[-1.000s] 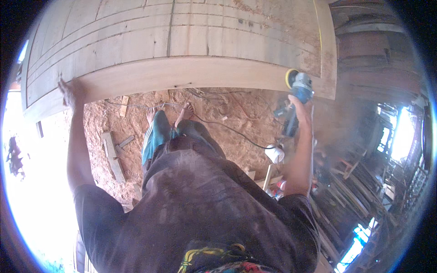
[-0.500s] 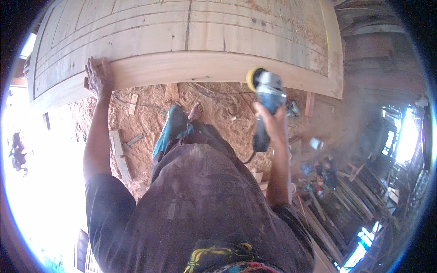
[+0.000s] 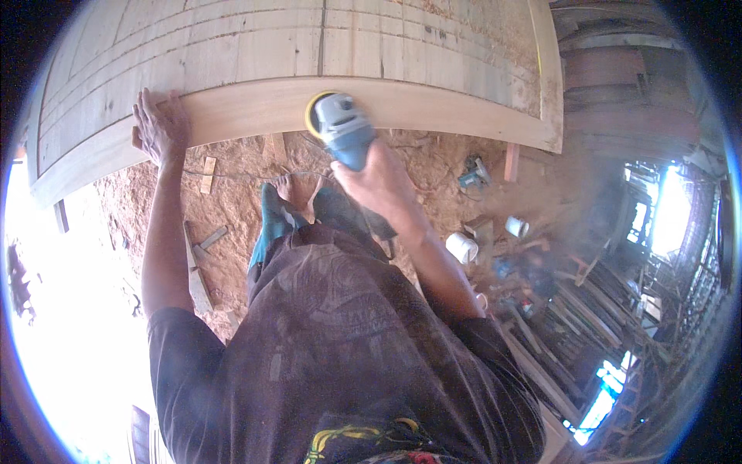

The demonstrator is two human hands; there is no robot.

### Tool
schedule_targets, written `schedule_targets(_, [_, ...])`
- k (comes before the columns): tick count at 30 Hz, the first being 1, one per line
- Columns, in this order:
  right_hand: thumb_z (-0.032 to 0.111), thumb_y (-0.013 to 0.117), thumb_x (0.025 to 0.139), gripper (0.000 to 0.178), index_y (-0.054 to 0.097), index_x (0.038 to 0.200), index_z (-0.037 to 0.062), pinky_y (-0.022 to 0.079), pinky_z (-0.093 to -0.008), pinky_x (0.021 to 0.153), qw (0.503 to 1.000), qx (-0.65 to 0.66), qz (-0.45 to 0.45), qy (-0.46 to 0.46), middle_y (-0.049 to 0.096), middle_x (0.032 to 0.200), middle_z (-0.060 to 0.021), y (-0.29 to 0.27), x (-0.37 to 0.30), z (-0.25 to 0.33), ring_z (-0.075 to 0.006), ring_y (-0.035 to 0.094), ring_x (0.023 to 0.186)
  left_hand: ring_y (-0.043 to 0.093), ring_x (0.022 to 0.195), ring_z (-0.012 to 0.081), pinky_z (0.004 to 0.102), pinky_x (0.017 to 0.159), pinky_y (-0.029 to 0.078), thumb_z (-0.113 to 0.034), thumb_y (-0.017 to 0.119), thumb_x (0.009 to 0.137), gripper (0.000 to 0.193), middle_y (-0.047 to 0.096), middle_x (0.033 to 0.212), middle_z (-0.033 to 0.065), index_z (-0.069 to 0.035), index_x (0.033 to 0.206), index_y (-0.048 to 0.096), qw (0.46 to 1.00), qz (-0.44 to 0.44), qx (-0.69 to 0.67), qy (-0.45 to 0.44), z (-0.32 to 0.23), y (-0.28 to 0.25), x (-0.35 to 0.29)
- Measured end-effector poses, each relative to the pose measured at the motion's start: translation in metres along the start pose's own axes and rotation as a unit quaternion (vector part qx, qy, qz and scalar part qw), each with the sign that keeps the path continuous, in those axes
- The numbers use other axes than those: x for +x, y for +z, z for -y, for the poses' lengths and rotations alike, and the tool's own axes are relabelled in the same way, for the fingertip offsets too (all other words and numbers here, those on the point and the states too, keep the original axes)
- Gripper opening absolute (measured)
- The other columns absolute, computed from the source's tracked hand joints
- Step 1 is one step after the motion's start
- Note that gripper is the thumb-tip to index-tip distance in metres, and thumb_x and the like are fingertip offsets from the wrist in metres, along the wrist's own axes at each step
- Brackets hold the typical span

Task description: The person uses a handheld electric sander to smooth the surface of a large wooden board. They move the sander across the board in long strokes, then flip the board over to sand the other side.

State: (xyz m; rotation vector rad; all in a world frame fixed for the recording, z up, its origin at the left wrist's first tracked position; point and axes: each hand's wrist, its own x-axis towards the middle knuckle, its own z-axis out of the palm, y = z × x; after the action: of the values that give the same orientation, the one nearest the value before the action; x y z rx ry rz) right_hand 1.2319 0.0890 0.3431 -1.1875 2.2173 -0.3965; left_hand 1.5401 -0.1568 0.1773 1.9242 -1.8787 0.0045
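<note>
A wide wooden panel, jointed like a door, lies in front of me with a smooth frame board along its near edge. My left hand rests on that board at the left, fingers spread over the top. Wrapped in my right hand is a blue and grey angle grinder fitted with a yellow-rimmed round pad. The pad is at the board's near edge, around its middle; whether it touches cannot be made out. Part of the grinder's body is hidden behind my right hand and forearm.
Sawdust-covered ground lies below, with wood offcuts and a cable. To the right are another blue power tool, two white containers and stacked timber. Dust hazes the air there.
My right hand has carried the grinder leftward along the board, from its right part to around the middle. My left hand stays on the board. The view has shifted slightly.
</note>
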Motion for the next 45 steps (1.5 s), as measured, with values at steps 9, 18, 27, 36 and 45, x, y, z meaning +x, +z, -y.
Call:
schedule_targets(9, [0.032, 0.084, 0.08, 0.063, 0.061, 0.125, -0.0049, 0.055, -0.0459, 0.091, 0.994, 0.008, -0.051, 0.097, 0.071, 0.114, -0.0265, -0.073, -0.008, -0.086, -0.0379, 0.072, 0.106, 0.036, 0.152, 0.0305, 0.0529, 0.12, 0.024, -0.063, 0.051, 0.1, 0.078, 0.045, 0.161, 0.0124, -0.01, 0.156, 0.04, 0.999, -0.021, 0.02, 0.03, 0.008, 0.003, -0.002])
schedule_targets(18, [0.026, 0.085, 0.079, 0.049, 0.065, 0.115, -0.0018, 0.057, -0.0381, 0.072, 0.988, -0.007, -0.13, 0.086, 0.073, 0.096, -0.0141, -0.133, -0.002, -0.209, -0.0222, 0.072, 0.082, 0.042, 0.148, 0.0267, 0.0511, 0.119, 0.027, -0.062, 0.048, 0.101, 0.077, 0.047, 0.158, 0.0127, -0.008, 0.155, 0.042, 0.997, 0.001, 0.073, -0.003, 0.017, 0.016, 0.008])
schedule_targets(27, [0.025, 0.083, 0.079, 0.038, 0.069, 0.105, 0.0015, 0.056, -0.037, 0.066, 0.97, 0.11, -0.112, 0.184, 0.071, 0.081, -0.0077, -0.204, 0.006, -0.281, -0.0182, 0.069, 0.071, 0.047, 0.143, 0.0303, 0.0472, 0.117, 0.032, -0.062, 0.047, 0.101, 0.076, 0.05, 0.155, 0.0147, -0.007, 0.154, 0.046, 0.998, 0.0, 0.069, -0.007, 0.036, 0.02, 0.016])
schedule_targets(36, [0.025, 0.08, 0.085, 0.029, 0.075, 0.101, 0.0017, 0.054, -0.0324, 0.067, 0.927, 0.273, -0.186, 0.175, 0.072, 0.083, -0.0054, -0.249, -0.007, -0.306, -0.0144, 0.068, 0.071, 0.045, 0.145, 0.0306, 0.0531, 0.111, 0.036, -0.056, 0.046, 0.104, 0.065, 0.039, 0.165, 0.0076, -0.016, 0.156, 0.044, 0.999, 0.007, 0.053, 0.004, 0.022, 0.038, 0.01])
schedule_targets(45, [0.027, 0.083, 0.083, 0.039, 0.07, 0.112, 0.0046, 0.056, -0.0336, 0.07, 0.986, 0.142, 0.001, 0.087, 0.073, 0.089, -0.0055, -0.121, 0.005, -0.154, -0.016, 0.069, 0.077, 0.027, 0.157, 0.0274, 0.0506, 0.122, 0.022, -0.067, 0.043, 0.102, 0.08, 0.035, 0.168, 0.0075, -0.012, 0.16, 0.037, 0.998, 0.006, 0.061, -0.032, -0.041, 0.008, -0.006])
